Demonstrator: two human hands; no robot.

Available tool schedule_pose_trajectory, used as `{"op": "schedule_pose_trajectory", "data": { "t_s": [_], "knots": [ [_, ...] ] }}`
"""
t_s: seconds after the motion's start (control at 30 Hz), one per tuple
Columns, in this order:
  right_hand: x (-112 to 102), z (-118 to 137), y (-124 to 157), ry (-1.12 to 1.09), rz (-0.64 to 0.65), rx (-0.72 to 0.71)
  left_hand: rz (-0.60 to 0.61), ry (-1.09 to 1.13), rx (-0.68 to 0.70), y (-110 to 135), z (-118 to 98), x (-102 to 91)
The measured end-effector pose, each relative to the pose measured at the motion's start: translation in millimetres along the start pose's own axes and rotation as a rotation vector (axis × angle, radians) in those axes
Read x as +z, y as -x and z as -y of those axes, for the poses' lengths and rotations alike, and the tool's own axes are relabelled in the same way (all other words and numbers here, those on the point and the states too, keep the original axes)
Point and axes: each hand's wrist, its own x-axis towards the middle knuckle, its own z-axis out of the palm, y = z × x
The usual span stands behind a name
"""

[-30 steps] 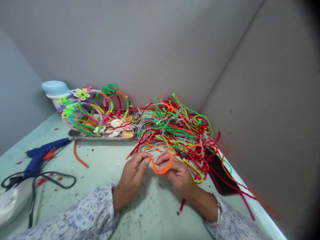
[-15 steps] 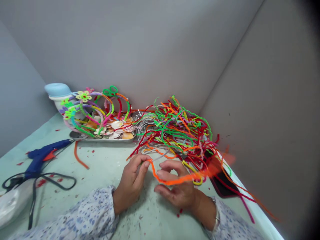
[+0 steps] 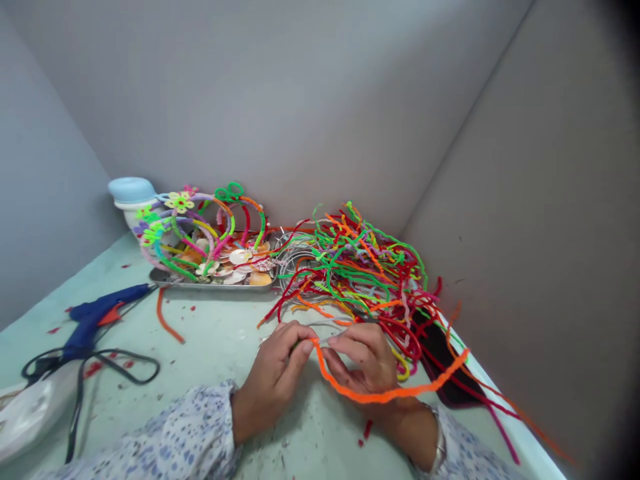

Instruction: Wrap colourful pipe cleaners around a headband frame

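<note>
My left hand (image 3: pixel 280 370) pinches one end of an orange pipe cleaner (image 3: pixel 380 398) between thumb and fingertips, together with the end of a thin grey metal headband (image 3: pixel 326 323). From that pinch the pipe cleaner sags and curves right, passing in front of my right wrist, its far end loose in the air. My right hand (image 3: pixel 365 357) is closed close beside the left, its fingertips on the grey band; the fingers partly hide their grip. Behind both hands lie a coil of bare metal headbands (image 3: pixel 295 257) and a tangled heap of coloured pipe cleaners (image 3: pixel 355 267).
Left of the heap, a metal tray (image 3: pixel 220 287) holds shells and several wrapped flower headbands (image 3: pixel 200 220). A blue glue gun (image 3: pixel 95 313) with a dark cord lies at left, near a white bottle with a blue cap (image 3: pixel 133 190). A dark phone-like object (image 3: pixel 445 367) sits by the right edge.
My right hand has closed and come nearer my left; its fingers were spread before. The orange pipe cleaner's swinging free end has steadied and hangs lower in its middle. The view has shifted slightly.
</note>
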Motion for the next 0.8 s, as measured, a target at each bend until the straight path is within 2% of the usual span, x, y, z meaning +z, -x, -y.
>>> {"op": "schedule_pose_trajectory", "data": {
  "t_s": [0.17,0.37,0.67,0.8],
  "knots": [
    [0.3,-1.8,-2.3,0.043,0.003,-0.104,0.021,-0.012,0.025,0.3,-1.0,-2.0],
    [3.5,-4.5,0.0,0.016,0.058,-0.089,0.026,-0.034,0.101,0.6,-1.3,-2.8],
    [2.8,-6.2,-1.0,-0.027,0.139,-0.091,0.038,-0.040,0.104,1.0,3.5,-0.6],
    [4.1,-7.5,-0.9,-0.031,0.131,-0.068,0.043,-0.061,0.107,-1.1,2.9,-0.5]
  ]
}}
